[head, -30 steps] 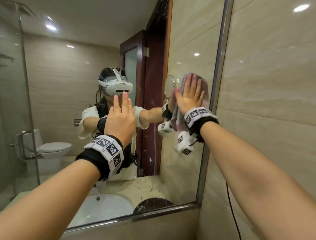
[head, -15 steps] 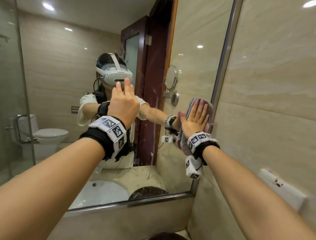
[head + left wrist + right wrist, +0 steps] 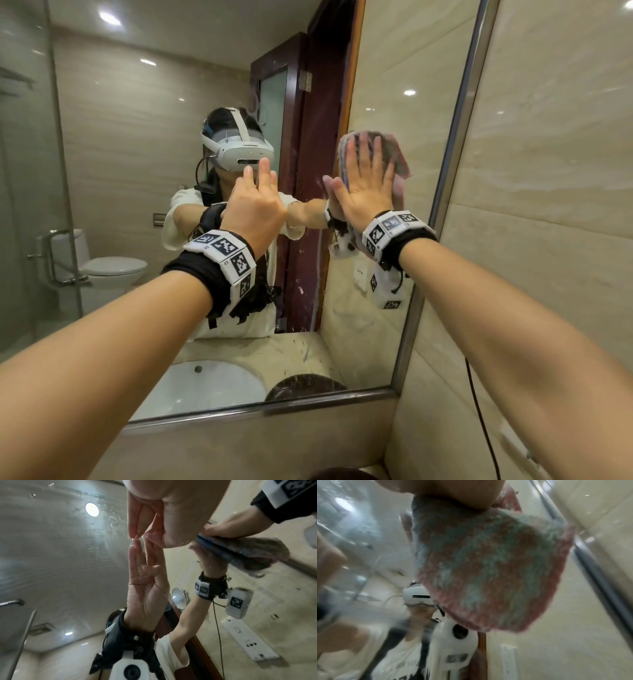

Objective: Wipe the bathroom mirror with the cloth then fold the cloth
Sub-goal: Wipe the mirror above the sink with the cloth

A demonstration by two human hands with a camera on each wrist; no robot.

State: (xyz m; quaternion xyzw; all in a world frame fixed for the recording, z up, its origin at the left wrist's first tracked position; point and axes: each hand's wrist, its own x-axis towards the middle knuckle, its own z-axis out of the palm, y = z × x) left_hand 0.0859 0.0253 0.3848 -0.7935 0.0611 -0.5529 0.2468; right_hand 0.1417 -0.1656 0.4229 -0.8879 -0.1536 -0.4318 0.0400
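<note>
The wall mirror [image 3: 137,154] fills the left and middle of the head view. A fuzzy pink and grey-blue cloth [image 3: 399,152] lies flat against the glass, left of the metal frame [image 3: 455,171]. My right hand [image 3: 368,181] presses it there with spread, straight fingers. The right wrist view shows the cloth [image 3: 488,568] blurred, under my palm [image 3: 462,490]. My left hand [image 3: 257,205] is raised beside it, fingertips [image 3: 135,535] straight and touching the bare glass. The left wrist view shows the cloth [image 3: 240,550] edge-on against the mirror.
A beige tiled wall [image 3: 548,171] meets the mirror's right frame. Specks and droplets [image 3: 301,349] dot the lower glass. A black cable [image 3: 479,411] hangs under my right forearm. A dark round object [image 3: 342,474] sits at the bottom edge.
My right hand slid the cloth down along the frame, then up and left, away from the frame. My left hand stayed on the glass.
</note>
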